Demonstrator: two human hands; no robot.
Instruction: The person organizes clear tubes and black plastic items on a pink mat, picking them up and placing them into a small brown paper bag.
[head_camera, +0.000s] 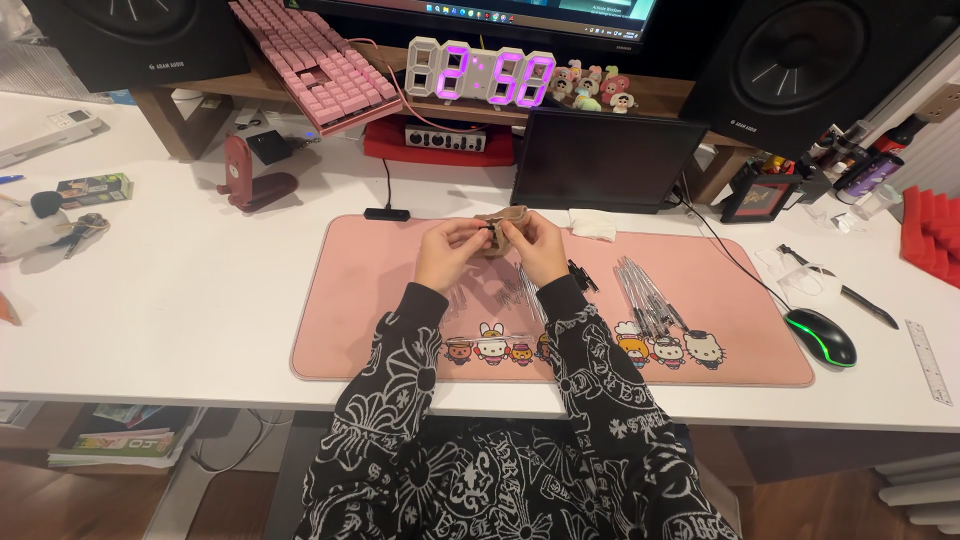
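A small tan fabric pouch (503, 228) is pinched between both hands, left hand (447, 252) and right hand (538, 248), above the pink rectangular desk mat (380, 300) on the white bench (180, 300). Clear plastic pens (645, 295) lie just right.

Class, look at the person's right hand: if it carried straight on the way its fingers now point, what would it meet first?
The right hand points up and left into the small tan item it already pinches; just past that are the left hand's fingers. Depth is hard to judge, so this is likely, not certain.
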